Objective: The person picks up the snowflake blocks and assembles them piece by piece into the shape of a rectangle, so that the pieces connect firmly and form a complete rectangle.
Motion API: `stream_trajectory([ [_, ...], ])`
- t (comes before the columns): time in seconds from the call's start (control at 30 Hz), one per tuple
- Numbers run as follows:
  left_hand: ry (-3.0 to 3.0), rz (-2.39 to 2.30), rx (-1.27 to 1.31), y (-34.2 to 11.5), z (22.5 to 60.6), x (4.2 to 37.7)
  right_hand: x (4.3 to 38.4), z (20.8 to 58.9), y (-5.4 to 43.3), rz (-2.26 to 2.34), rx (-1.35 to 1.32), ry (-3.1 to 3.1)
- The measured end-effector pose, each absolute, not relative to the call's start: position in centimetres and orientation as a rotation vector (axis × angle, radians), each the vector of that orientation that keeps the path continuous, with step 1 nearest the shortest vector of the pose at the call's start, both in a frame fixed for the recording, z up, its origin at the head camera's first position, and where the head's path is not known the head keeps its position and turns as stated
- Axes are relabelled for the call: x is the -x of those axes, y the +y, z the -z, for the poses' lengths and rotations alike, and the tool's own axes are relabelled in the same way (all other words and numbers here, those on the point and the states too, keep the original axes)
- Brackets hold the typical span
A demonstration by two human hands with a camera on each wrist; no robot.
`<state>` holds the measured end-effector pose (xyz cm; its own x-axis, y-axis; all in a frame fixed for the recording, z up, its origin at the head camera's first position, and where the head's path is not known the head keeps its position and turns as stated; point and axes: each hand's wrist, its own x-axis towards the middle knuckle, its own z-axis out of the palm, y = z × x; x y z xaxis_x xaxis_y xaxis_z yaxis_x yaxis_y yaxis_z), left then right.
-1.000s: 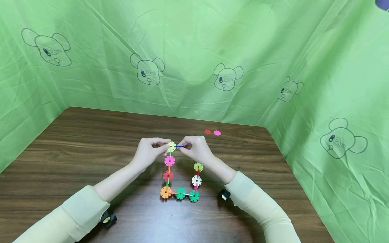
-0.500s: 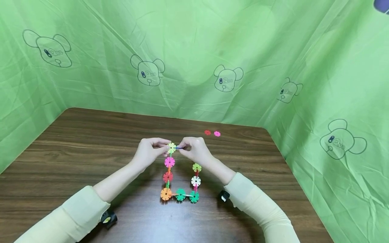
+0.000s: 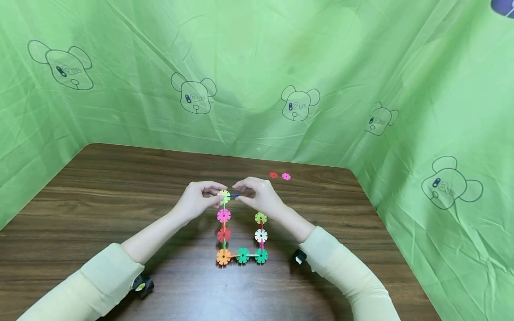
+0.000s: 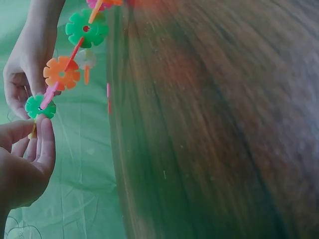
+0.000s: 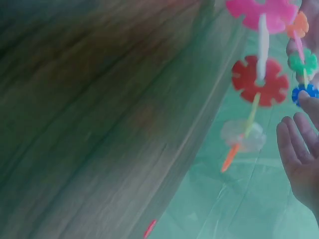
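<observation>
A U-shaped chain of flower-shaped interlocking plastic discs stands between the hands. Its left side ends in a pale yellow disc (image 3: 224, 196), which my left hand (image 3: 196, 199) pinches between thumb and fingers. A blue disc (image 5: 305, 94), seen edge-on in the head view, sticks out to the right from the yellow one. My right hand (image 3: 259, 196) has its thumb at the blue disc and its index finger raised off it. Below the yellow disc come a pink disc (image 3: 223, 216), a red disc (image 3: 224, 235) and an orange corner disc (image 3: 223, 257).
Two green discs (image 3: 242, 255) run along the near side. A white disc (image 3: 261, 235) and a lime disc (image 3: 261, 217) form the right side, near the right wrist. Loose red (image 3: 273, 175) and pink discs (image 3: 286, 176) lie toward the back of the wooden table (image 3: 132, 174). Green cloth hangs behind.
My right hand's index finger has lifted away from the blue disc, which stays attached to the yellow one. The chain's lower part has swung slightly right. My left hand keeps its pinch.
</observation>
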<state>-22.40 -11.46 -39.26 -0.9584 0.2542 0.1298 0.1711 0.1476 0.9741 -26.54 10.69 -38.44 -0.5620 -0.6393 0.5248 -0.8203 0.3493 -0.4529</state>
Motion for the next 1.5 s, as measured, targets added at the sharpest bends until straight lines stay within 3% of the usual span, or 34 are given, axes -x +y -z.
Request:
stream_trajectory([
  [0.57, 2.355, -1.887, -0.494, -12.0, 39.7, 22.9, 30.7, 39.2, 17.2, -0.809, -1.196, -2.565],
  [1.5, 2.331, -1.859, -0.46, -12.5, 39.6, 22.7, 38.0, 42.4, 24.3, -0.842, -0.781, -2.981],
])
